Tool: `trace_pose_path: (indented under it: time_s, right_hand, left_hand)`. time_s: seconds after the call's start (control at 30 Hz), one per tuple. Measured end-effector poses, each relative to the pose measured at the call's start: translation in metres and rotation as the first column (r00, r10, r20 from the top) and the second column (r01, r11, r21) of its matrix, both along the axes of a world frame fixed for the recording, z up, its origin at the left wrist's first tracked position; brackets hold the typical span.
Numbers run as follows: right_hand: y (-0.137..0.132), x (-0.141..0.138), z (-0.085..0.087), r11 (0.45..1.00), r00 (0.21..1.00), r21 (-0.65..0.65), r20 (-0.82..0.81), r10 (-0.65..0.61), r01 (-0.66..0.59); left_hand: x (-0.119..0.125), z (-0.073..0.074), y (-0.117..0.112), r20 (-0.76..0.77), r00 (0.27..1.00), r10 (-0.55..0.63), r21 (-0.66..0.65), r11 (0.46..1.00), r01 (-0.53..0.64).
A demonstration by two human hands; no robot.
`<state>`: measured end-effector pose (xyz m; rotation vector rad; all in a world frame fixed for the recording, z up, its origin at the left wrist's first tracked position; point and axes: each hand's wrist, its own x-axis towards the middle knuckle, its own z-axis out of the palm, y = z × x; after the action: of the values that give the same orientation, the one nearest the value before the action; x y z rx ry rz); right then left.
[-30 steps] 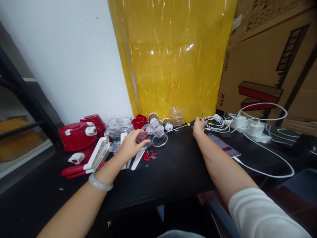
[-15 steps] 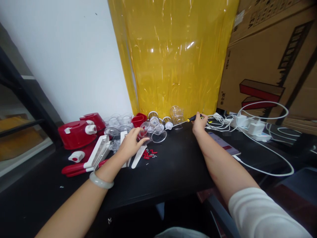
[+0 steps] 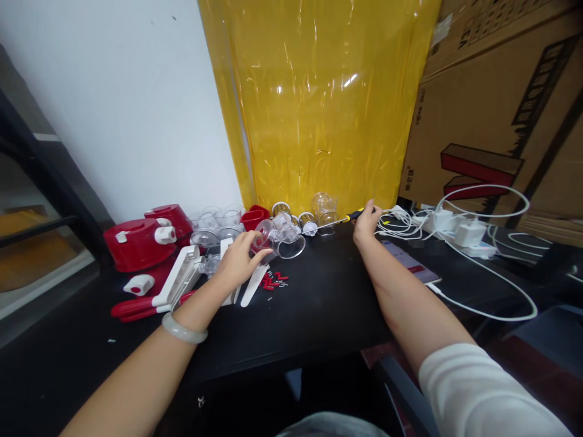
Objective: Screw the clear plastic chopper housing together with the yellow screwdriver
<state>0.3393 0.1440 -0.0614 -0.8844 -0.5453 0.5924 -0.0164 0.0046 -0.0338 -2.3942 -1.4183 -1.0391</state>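
My left hand (image 3: pixel 237 260) is closed around the near end of a clear plastic housing (image 3: pixel 290 246) with round openings. My right hand (image 3: pixel 366 227) grips the black-and-yellow handle of a screwdriver (image 3: pixel 353 216). Its long shaft points left, and the tip is at the housing's right side; whether it sits in a screw is too small to tell. Below the housing lie small red parts (image 3: pixel 269 281) with several screws and a flat white strip (image 3: pixel 254 285).
Red-and-white machine bodies (image 3: pixel 136 243) and clear cups (image 3: pixel 218 221) stand at left. Behind the housing are a red hopper (image 3: pixel 254 216) and metal mesh drums (image 3: pixel 281 209). To the right lie a phone (image 3: pixel 407 260), white cables (image 3: pixel 492 306) and chargers (image 3: pixel 470 233). A cardboard box (image 3: pixel 483 115) stands behind.
The view has shifted slightly. Both hands keep their grip, and the screwdriver stays against the housing, with the right hand turned a little on the handle.
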Motion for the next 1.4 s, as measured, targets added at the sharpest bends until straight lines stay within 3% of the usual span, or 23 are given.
trace_pose_path:
  time_s: [0.1,0.6,0.83,1.13,1.33,1.4]
  right_hand:
    - [-0.002,-0.003,0.001,0.986,0.986,-0.014,0.024,-0.166,0.167]
    - [-0.004,-0.004,0.0,0.969,0.965,0.002,0.09,-0.247,0.248]
    - [0.001,0.003,-0.008,0.968,0.971,-0.074,0.047,-0.236,0.239]
    - [0.012,0.008,-0.024,0.904,0.959,-0.32,0.094,-0.268,0.284]
    - [0.016,0.007,-0.028,0.898,0.962,-0.344,0.108,-0.252,0.274]
    - [0.017,0.008,-0.031,0.925,0.967,-0.292,0.151,-0.208,0.244]
  left_hand:
    - [0.0,0.001,-0.001,-0.012,1.0,0.016,-0.011,1.0,-0.016]
    - [0.002,0.001,0.0,-0.049,0.999,-0.006,-0.003,1.0,0.005]
    - [0.008,0.007,0.021,-0.121,0.992,-0.026,-0.056,0.998,0.019]
    - [0.01,0.007,0.046,-0.131,0.989,-0.069,-0.163,0.985,0.047]
    - [0.012,0.013,0.047,-0.197,0.98,-0.025,-0.233,0.972,-0.022]
    - [0.012,0.013,0.044,-0.238,0.971,-0.006,-0.226,0.973,-0.049]
